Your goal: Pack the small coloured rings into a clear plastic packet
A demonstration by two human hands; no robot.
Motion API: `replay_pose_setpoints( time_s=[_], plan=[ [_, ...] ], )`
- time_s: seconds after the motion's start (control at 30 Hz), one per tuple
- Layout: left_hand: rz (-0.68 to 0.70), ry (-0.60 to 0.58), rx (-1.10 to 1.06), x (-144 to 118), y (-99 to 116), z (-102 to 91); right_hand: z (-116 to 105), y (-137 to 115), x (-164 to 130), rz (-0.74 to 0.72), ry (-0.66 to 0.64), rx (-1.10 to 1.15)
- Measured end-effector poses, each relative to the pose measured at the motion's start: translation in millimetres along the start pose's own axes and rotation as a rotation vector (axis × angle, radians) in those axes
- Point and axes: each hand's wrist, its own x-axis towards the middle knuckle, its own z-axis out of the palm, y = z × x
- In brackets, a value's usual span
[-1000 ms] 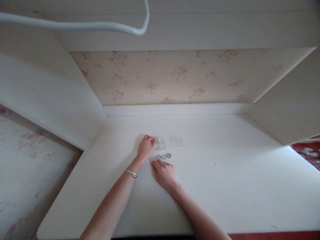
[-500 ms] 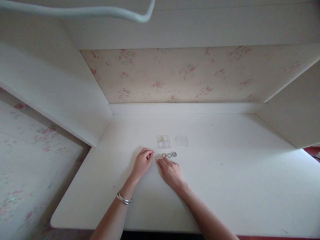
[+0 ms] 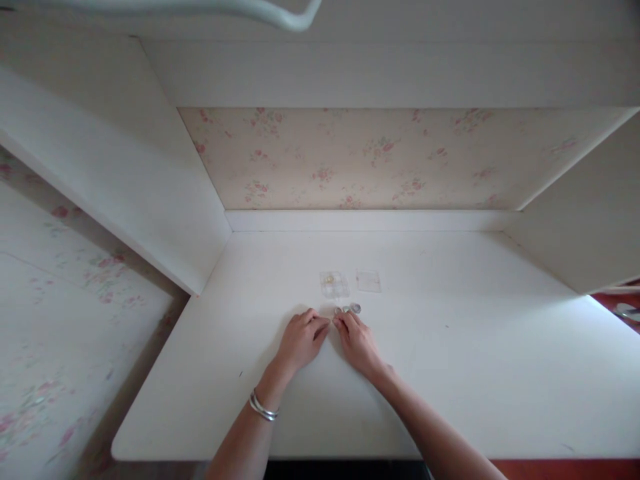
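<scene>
My left hand point(image 3: 303, 340) and my right hand point(image 3: 357, 341) rest side by side on the white desk point(image 3: 450, 360), fingertips nearly touching. Just beyond the fingertips lie small rings point(image 3: 351, 309) in a short row; the right fingers touch the nearest one. It is too small to tell whether either hand pinches a ring. Behind the rings sits a small clear compartment box point(image 3: 334, 284) with something yellowish inside, and its clear lid point(image 3: 369, 281) lies to the right of it. A silver bracelet point(image 3: 263, 407) circles my left wrist.
The desk sits in a white alcove with floral wallpaper point(image 3: 380, 157) at the back and white side panels point(image 3: 125, 173). A white cable point(image 3: 280, 13) hangs across the top. Beyond the right panel a red surface holds metal objects point(image 3: 627, 310).
My left hand has drawn back from the clear box and come in beside my right hand near the rings. The right hand has edged forward onto the ring row. The view shifted slightly.
</scene>
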Motion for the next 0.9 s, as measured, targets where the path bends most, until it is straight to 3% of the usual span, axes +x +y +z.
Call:
replay_pose_setpoints(
  time_s=[0.13, 0.27, 0.5, 0.77, 0.9],
  plan=[
    [-0.007, -0.005, 0.025, -0.8, -0.5, -0.7, -16.6, -3.3, 17.6, -0.025, 0.062, 0.007],
    [-0.015, -0.019, -0.019, -0.2, -3.9, -0.3, -32.1, -1.5, 49.4, -0.014, 0.069, -0.138],
    [-0.008, -0.013, -0.057, -1.7, -10.9, 5.4, -33.3, 5.1, 95.3, -0.019, -0.015, -0.396],
    [0.015, 0.004, 0.009, -6.1, -10.8, 7.3, -20.1, 3.7, 109.3, -0.006, -0.073, -0.478],
    [0.027, 0.016, 0.044, -9.0, -10.4, 6.8, -26.4, 8.5, 105.7, 0.005, -0.013, -0.462]
  ],
)
